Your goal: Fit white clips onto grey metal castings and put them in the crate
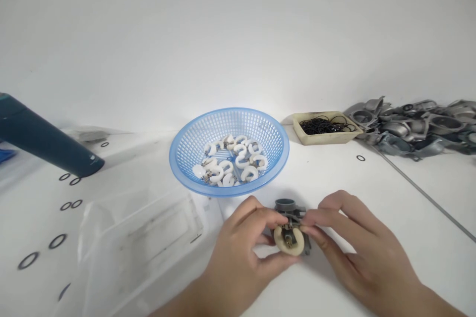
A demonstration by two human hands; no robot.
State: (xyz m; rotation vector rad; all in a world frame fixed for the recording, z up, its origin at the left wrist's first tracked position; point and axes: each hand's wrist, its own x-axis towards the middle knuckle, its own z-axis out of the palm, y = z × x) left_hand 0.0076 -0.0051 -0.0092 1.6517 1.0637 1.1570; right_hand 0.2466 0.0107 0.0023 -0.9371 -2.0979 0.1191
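My left hand (238, 247) and my right hand (353, 242) meet over a small grey metal carburetor body (288, 208) on the white table. A cream horseshoe-shaped float (288, 242) sits on the body, facing me. Thumb and fingers of my left hand pinch the float and the body from the left. My right hand's fingertips pinch the top of the float's metal hinge from the right. Just behind stands a blue plastic basket (186, 158) holding several more white floats (232, 163).
A beige tray (305, 136) of black rubber rings sits at the back right, beside a heap of grey metal castings (416, 129). A clear plastic lid (141, 242) lies at the left, with loose black O-rings (57, 241) and a dark blue tube (44, 143).
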